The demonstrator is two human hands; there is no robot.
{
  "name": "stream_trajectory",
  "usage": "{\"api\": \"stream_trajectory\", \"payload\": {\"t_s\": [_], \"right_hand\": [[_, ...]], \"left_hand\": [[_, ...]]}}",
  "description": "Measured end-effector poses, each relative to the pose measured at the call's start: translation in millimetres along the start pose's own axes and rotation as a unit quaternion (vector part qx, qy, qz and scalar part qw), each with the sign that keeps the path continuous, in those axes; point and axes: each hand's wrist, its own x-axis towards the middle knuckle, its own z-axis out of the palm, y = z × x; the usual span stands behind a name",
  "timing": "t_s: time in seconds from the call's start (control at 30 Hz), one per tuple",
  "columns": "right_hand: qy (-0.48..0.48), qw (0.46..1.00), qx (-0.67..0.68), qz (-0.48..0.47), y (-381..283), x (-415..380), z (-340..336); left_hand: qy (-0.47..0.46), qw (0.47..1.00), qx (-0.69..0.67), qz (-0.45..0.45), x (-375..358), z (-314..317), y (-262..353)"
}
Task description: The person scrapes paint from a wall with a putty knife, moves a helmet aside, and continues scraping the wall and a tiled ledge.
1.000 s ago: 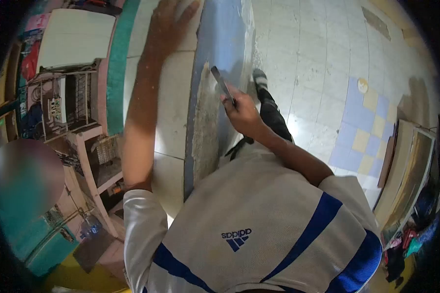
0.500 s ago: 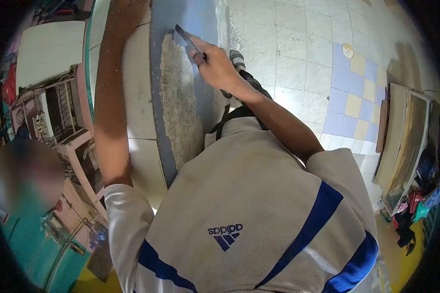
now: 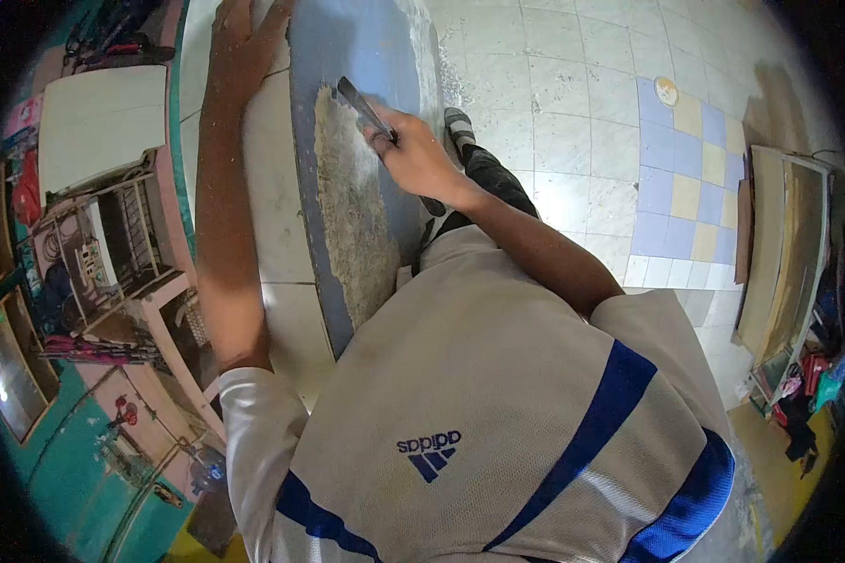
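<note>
My right hand [image 3: 421, 161] is closed around a scraper [image 3: 364, 109] with a narrow, dark, flat blade. The blade's tip meets the blue-grey painted surface [image 3: 371, 42] near the upper end of a rough bare patch [image 3: 347, 188], where the paint is off and pale cement shows. My left hand [image 3: 239, 47] lies on the white tiles [image 3: 286, 225] beside the painted strip, thumb apart from the fingers. The fingertips run out of view at the top edge.
White floor tiles [image 3: 559, 113] with small crumbs and flakes spread to the right, with a blue and yellow checked section [image 3: 685, 178]. A framed panel [image 3: 784, 253] stands far right. Cluttered shelves [image 3: 113, 244] and a green wall [image 3: 66, 469] are at left.
The view has shifted slightly, bringing more of my left hand into sight. My right hand and the scraper appear a little lower in view, still at the upper end of the bare patch.
</note>
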Motion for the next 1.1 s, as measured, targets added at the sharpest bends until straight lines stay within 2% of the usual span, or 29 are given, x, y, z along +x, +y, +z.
{"api": "stream_trajectory", "payload": {"t_s": [0.07,0.17,0.23,0.27,0.4,0.47,0.5,0.57,0.77,0.87,0.97,1.07,1.1], "right_hand": [[-0.021,0.999,0.017,0.025,-8.9,2.1,-7.6],[-0.019,0.999,0.018,0.04,-12.1,4.9,-6.3],[-0.032,0.997,0.037,0.065,-12.5,3.5,-5.3],[-0.049,0.993,0.058,0.086,-13.6,4.3,-7.7],[-0.087,0.981,0.114,0.134,-16.4,11.5,-17.4],[-0.067,0.985,0.117,0.11,-21.2,12.1,-16.4],[-0.066,0.984,0.122,0.116,-21.6,11.8,-15.1],[-0.07,0.979,0.131,0.14,-21.0,12.3,-12.7],[-0.054,0.977,0.164,0.127,-16.1,13.4,-7.4],[-0.047,0.972,0.181,0.143,-16.9,15.5,-6.7],[-0.032,0.967,0.169,0.185,-13.9,29.7,-6.4],[-0.011,0.96,0.194,0.202,-4.9,72.0,-17.7],[0.009,0.97,0.17,0.171,0.6,97.9,-22.0]], "left_hand": [[-0.012,0.983,0.125,0.131,-2.8,-5.2,-6.6],[0.018,0.992,-0.074,-0.098,4.4,-2.8,14.2],[-0.004,0.996,0.069,0.051,0.3,-2.9,-0.3],[-0.015,0.982,0.137,0.131,1.1,-2.1,-7.2],[-0.003,0.987,0.118,0.109,2.9,5.1,-13.2],[-0.005,0.983,0.135,0.123,6.9,0.5,-9.1],[-0.004,0.998,0.062,0.033,5.8,-0.4,-4.8],[-0.002,0.985,-0.082,-0.149,13.1,-8.1,22.4],[0.015,0.99,-0.074,-0.123,11.6,2.9,7.8],[0.01,0.997,0.058,0.059,6.2,5.0,-8.6],[0.025,0.999,0.032,0.036,6.2,10.3,-11.0],[0.009,0.988,-0.064,-0.142,12.6,-0.7,14.1],[0.0,0.988,-0.059,-0.142,14.6,-3.0,13.4]]}}
